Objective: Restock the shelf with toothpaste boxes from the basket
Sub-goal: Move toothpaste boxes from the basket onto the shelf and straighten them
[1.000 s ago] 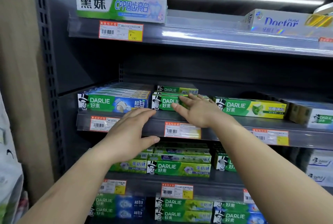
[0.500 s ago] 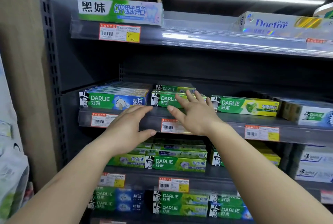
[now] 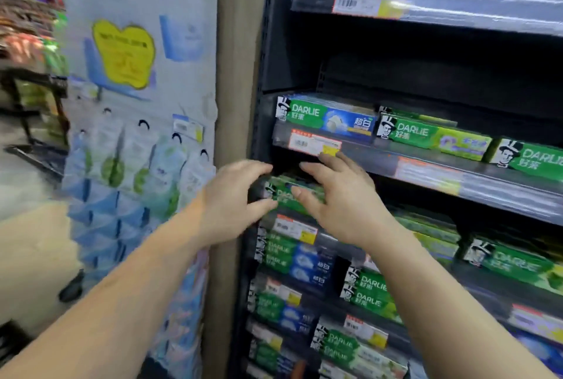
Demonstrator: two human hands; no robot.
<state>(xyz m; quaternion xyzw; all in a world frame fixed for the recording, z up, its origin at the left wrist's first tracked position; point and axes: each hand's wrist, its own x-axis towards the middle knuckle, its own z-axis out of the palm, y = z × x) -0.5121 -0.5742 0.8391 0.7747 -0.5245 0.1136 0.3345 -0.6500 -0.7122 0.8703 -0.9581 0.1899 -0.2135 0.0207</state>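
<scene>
Both forearms reach up and forward from the near edge toward the left end of the shelf unit (image 3: 475,17). Left hand (image 3: 233,200): palm facing right, fingers straight and slightly spread, thumb below, nothing in it, relaxed. Right hand (image 3: 341,202): palm facing left and away, fingers extended, thumb toward the left hand, also holding nothing. The two hands sit close together, apart, with a narrow gap between them. Whether either touches a box can't be told; the frame is motion-blurred.

In that gap: a green Darlie toothpaste box (image 3: 281,194) on the shelf level below the orange price tag (image 3: 313,142). It lies flat, long axis left-right along the shelf edge, front panel facing out toward the viewer, logo end at the left. The right hand covers the rest of it.

Level above, three box fronts readable: blue-and-green Darlie box (image 3: 324,118) at far left, green Darlie box with lime end (image 3: 432,138) next, a third Darlie box (image 3: 530,159) cut by the right frame edge. All same orientation, long axis along the shelf. More rows of Darlie boxes on lower levels; count not reliable through blur.

Left of the unit: a tan post (image 3: 236,52) and a hanging display of blue and green sachets (image 3: 131,165).
</scene>
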